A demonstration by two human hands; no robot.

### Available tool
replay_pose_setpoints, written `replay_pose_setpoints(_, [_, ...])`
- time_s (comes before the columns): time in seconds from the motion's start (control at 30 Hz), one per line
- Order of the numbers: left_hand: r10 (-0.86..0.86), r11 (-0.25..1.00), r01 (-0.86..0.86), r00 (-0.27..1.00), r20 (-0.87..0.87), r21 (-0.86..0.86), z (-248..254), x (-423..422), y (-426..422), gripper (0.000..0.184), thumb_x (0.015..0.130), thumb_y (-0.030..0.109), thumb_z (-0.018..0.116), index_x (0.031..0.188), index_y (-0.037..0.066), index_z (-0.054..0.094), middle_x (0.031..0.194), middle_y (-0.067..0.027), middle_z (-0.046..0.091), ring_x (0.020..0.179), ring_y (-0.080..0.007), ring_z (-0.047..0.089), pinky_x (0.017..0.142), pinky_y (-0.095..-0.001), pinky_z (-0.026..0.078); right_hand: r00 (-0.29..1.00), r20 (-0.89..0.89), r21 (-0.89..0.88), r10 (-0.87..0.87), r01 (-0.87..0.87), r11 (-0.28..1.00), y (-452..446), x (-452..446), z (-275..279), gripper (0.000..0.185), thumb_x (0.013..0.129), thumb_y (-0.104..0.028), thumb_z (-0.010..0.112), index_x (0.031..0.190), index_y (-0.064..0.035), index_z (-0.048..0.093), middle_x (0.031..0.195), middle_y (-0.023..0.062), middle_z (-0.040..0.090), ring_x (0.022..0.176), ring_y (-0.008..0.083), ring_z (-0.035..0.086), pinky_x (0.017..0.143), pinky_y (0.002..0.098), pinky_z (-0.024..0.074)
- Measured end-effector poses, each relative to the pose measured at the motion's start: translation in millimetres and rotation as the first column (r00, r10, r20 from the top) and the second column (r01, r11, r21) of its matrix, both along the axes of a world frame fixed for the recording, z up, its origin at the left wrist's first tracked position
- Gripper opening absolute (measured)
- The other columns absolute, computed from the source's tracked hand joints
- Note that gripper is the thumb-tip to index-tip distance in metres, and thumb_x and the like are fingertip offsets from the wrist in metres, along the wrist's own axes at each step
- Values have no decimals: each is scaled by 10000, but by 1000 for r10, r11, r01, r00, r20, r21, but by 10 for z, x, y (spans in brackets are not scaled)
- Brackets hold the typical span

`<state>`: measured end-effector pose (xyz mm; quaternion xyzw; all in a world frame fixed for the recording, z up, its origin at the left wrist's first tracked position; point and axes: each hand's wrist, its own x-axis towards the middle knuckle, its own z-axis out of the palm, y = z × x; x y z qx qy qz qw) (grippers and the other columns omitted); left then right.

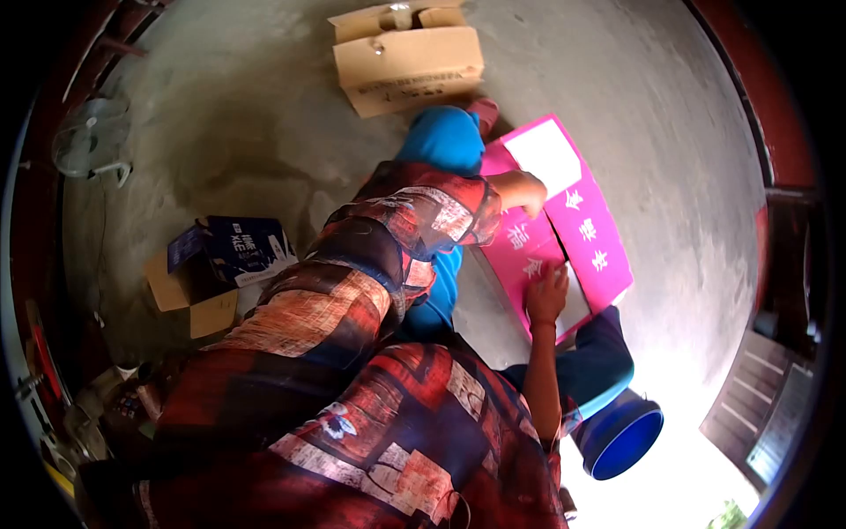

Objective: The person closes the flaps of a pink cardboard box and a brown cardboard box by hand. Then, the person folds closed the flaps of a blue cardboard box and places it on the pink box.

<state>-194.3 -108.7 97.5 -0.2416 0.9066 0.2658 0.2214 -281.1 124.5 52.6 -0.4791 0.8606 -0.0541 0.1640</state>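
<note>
Head view: pink box (582, 242) beneath both hands (547, 297).

Pink box (577, 227) partly hidden by left hand (523, 192), right hand (547, 296); brown carton (410, 63) print too small.

A grey floor (291, 53) is spreading across the room, a darker patch (251, 154) showing toward the left. Dark red framing (758, 106) is running along the right edge. Bright light (643, 494) is flooding the lower right, washing out the floor beside a slatted panel (747, 381). Mixed clutter (123, 406) is crowding the lower left.
</note>
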Motion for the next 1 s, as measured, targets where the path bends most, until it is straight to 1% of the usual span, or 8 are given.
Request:
replay_pose_setpoints(0.07, [87, 996, -86, 993, -84, 8, 360, 28, -171, 329, 705, 293, 613, 848, 0, 653, 839, -168, 636, 797, -307, 606, 725, -392, 463, 1000, -21, -17, -1, 0, 1000, 10, 66, 50, 546, 727, -208, 534, 1253, -102, 433, 1339, 210, 318, 1198, 419, 324, 965, 453, 333])
replay_pose_setpoints(0.17, [222, 974, -224, 920, -323, 33, 848, 215, -535, 317, 728, 288, 574, 868, 12, 646, 828, -188, 626, 767, -328, 605, 699, -411, 461, 999, -34, -40, -19, 17, 999, 20, 68, -11, 563, 722, -208, 544, 1260, -99, 420, 1339, 217, 314, 1200, 425, 320, 969, 455, 328])
replay_pose_setpoints(0.3, [358, 879, -441, 861, -362, -179, 986, 620, -1252, 262, 652, 179, 550, 840, 31, 658, 850, -195, 625, 828, -330, 608, 707, -405, 482, 999, -51, -24, -14, 13, 1000, 36, 55, -38, 583, 717, -210, 556, 1267, -91, 403, 1337, 225, 313, 1199, 429, 320, 968, 459, 327])
replay_pose_setpoints(0.5, [594, 515, -763, 646, -479, -391, 333, 1802, -1905, 353, 697, 262, 554, 1004, 98, 616, 1164, -260, 471, 1036, -376, 499, 881, -386, 421, 997, -78, 2, -28, 28, 1000, 26, 96, -4, 568, 707, -182, 547, 1252, -88, 420, 1329, 225, 326, 1200, 416, 327, 966, 456, 327])
replay_pose_setpoints(0.57, [693, 416, -777, 607, -388, -472, 167, 2057, -1919, 435, 678, 285, 552, 1095, 168, 585, 1262, -275, 373, 1099, -379, 460, 939, -359, 381, 996, -88, -21, -15, 13, 1000, 39, 99, -12, 564, 704, -175, 544, 1248, -89, 424, 1327, 224, 330, 1202, 409, 329, 965, 454, 327])
replay_pose_setpoints(0.67, [846, 446, -850, 502, -179, -280, 91, 2351, -2066, 528, 700, 323, 507, 1215, 208, 502, 1365, -278, 217, 1266, -368, 240, 1020, -366, 223, 1000, -25, -153, 12, -16, 988, 70, 103, -6, 561, 698, -158, 535, 1244, -89, 428, 1325, 220, 336, 1202, 399, 335, 963, 448, 331])
replay_pose_setpoints(0.8, [874, 424, -861, 470, -121, -280, 146, 2427, -2123, 563, 717, 324, 484, 1270, 229, 449, 1409, -248, 123, 1309, -348, 107, 1042, -413, 112, 998, -60, -120, 24, -31, 992, 72, 101, -7, 557, 696, -144, 525, 1241, -83, 431, 1325, 221, 335, 1204, 402, 333, 968, 440, 329])
replay_pose_setpoints(1.0, [870, 439, -853, 482, -105, -280, 59, 2357, -2366, 576, 714, 337, 477, 1271, 194, 450, 1416, -196, 170, 1319, -311, 102, 1047, -395, 107, 998, -55, -78, -2, -2, 997, 42, 97, 8, 559, 695, -128, 521, 1244, -79, 429, 1329, 224, 327, 1210, 399, 328, 977, 431, 321])
